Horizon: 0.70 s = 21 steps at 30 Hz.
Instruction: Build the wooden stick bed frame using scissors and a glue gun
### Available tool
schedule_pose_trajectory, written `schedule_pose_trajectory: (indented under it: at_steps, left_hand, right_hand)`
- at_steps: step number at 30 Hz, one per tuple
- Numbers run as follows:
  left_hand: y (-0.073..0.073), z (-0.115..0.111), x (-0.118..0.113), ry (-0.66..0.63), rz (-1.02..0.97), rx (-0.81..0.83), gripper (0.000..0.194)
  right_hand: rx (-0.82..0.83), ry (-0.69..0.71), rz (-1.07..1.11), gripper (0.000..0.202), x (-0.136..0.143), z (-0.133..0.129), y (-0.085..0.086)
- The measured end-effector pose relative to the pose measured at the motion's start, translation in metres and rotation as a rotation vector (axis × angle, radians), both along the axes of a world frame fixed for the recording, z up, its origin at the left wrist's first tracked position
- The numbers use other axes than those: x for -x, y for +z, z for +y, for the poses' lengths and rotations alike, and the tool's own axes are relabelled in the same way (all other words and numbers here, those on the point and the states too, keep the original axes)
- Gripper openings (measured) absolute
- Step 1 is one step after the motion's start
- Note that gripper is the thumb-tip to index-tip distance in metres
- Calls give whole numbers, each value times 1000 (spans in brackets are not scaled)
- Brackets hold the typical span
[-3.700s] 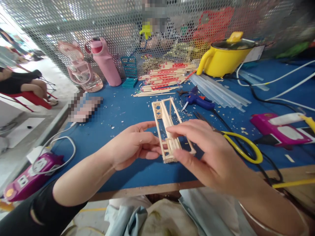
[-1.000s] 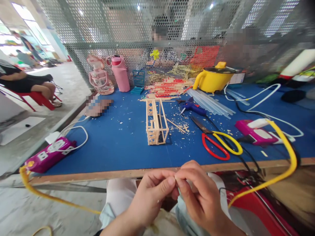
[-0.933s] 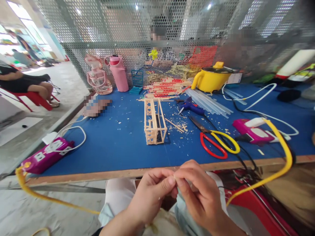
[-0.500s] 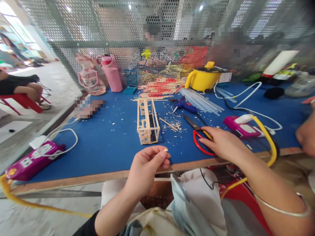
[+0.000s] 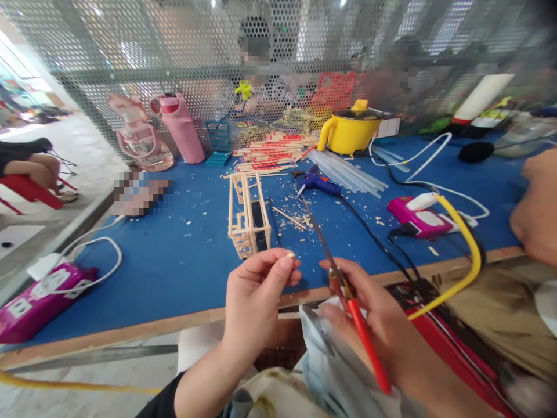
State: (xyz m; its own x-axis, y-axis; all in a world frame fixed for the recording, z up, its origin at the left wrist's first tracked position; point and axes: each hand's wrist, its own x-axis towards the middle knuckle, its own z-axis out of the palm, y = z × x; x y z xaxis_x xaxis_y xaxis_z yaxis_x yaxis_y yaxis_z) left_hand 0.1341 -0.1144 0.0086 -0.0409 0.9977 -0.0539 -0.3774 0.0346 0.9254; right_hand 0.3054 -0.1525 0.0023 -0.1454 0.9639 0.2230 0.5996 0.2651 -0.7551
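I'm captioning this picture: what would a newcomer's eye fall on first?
Probably the yellow pot at the back of the blue table, near the perforated screen. Next, the scissors in the right hand, their red handle standing out. Then the frame of pale sticks, on the table just beyond the left hand, which pinches a small pale piece.

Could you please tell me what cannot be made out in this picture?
In the head view:
Small pale piece: partly hidden by the left hand; its full shape is unclear.
Scissors: one handle out of sight, apparently behind the right hand.
Purple power strip: one end cut off by the left edge.
Perforated mesh: what lies behind is blurred and partly screened.
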Motion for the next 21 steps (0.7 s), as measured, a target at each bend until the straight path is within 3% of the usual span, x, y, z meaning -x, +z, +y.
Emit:
schedule_pose_trajectory:
  at_steps: [3, 8, 15, 21]
  left_hand:
    - [4, -4, 1, 109, 192, -136, 19]
    - [4, -9, 7, 130, 451, -311, 12]
    - [3, -12, 10, 209, 592, -375, 11]
    - [2, -15, 9, 224, 593, -408, 9]
  right_hand:
    - [-77, 107, -24, 61, 14, 0, 5]
    - [-111, 138, -14, 66, 20, 4, 9]
    - [-97, 162, -11, 65, 24, 6, 10]
    - [-112, 181, 40, 72, 25, 7, 13]
